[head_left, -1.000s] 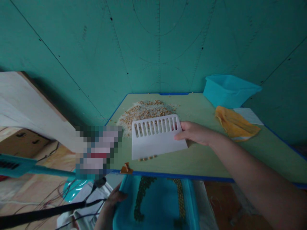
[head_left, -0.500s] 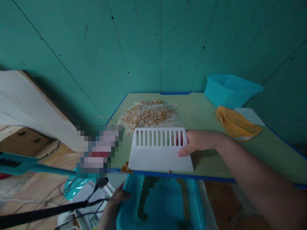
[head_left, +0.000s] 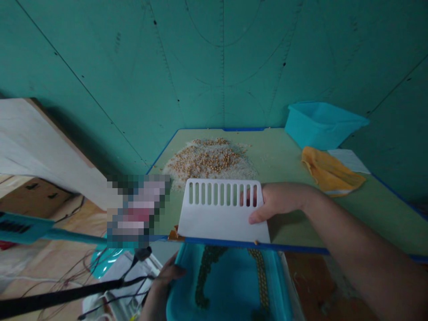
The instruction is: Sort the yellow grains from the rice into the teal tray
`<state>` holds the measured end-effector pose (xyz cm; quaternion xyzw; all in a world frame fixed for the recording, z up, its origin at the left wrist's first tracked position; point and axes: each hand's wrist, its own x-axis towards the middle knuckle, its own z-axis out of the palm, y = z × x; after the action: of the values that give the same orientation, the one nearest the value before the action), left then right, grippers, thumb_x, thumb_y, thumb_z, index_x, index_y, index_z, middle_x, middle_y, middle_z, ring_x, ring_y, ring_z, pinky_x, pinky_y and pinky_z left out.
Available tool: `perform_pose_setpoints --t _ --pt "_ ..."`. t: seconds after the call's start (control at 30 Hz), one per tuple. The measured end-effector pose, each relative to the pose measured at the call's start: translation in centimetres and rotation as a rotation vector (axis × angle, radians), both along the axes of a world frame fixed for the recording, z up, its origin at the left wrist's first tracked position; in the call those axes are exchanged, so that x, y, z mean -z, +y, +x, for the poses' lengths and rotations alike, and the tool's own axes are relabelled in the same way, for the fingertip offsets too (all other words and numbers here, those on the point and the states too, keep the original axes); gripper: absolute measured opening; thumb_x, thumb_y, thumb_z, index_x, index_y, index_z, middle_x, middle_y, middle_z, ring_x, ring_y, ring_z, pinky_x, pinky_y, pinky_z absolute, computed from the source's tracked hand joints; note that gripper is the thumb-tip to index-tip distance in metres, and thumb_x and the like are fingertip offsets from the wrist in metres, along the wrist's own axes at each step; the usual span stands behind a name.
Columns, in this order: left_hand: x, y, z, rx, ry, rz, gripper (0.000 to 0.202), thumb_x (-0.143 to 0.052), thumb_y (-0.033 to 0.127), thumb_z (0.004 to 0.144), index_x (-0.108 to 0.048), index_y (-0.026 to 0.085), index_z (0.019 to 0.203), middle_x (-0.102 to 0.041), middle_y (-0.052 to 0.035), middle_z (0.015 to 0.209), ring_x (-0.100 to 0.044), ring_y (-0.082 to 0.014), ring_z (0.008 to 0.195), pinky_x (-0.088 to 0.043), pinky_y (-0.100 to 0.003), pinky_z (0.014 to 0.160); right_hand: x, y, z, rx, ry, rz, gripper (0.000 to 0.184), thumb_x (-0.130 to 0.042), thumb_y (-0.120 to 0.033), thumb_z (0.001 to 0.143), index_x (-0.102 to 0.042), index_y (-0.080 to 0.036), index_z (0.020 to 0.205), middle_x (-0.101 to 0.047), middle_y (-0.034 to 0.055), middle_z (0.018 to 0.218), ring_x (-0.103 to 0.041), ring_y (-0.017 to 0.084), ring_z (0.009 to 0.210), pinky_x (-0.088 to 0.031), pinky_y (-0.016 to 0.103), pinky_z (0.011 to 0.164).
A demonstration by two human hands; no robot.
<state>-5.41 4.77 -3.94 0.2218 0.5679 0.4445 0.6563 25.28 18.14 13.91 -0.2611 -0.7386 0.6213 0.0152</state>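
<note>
My right hand point(head_left: 276, 203) grips the right side of a white slotted plastic scraper point(head_left: 220, 220), thumb on its near face. The scraper's lower edge rests along the front edge of the table. Behind it lies a heap of soybeans mixed with white grains point(head_left: 210, 160). Below the table edge, my left hand point(head_left: 170, 271) is closed on the left rim of a teal tray point(head_left: 230, 290), its fingers partly hidden. The tray holds small dark green beans and a strip of yellowish beans along its right side. One soybean sits at the scraper's lower edge.
An orange cloth point(head_left: 329, 174) and a teal fabric bin point(head_left: 323, 127) stand on the table's right side, against the green wall point(head_left: 220, 58). A pixelated device point(head_left: 140, 209) sits at the left, with a black bar point(head_left: 67, 292) and cables below it.
The scraper has slid slightly toward the front edge in my right hand. The tray and my left hand have shifted a little to the right.
</note>
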Motion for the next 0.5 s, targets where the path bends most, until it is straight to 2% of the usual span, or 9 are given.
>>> perform_pose_setpoints --t 0.27,0.5 --pt "-0.1 -0.2 2.2 0.034 -0.017 0.017 0.031 -0.060 -0.001 0.043 -0.070 0.012 0.069 -0.043 0.0063 0.032 -0.037 -0.0094 0.035 -0.029 -0.024 0.038 -0.1 -0.1 -0.1 -0.020 0.008 0.083 0.023 -0.057 -0.017 0.067 -0.063 -0.017 0.090 -0.064 -0.0004 0.086 -0.058 0.014 0.078 -0.042 0.024 0.071" --pt "0.6 0.1 3.0 0.036 -0.018 0.015 0.028 -0.061 0.001 0.038 -0.069 0.016 0.061 -0.031 0.0110 0.026 -0.026 -0.0071 0.031 -0.021 -0.023 0.036 0.0 0.3 -0.1 -0.123 -0.023 0.138 0.029 -0.056 -0.021 0.071 -0.057 -0.016 0.099 -0.061 0.0014 0.097 -0.055 0.012 0.085 -0.040 0.021 0.077"
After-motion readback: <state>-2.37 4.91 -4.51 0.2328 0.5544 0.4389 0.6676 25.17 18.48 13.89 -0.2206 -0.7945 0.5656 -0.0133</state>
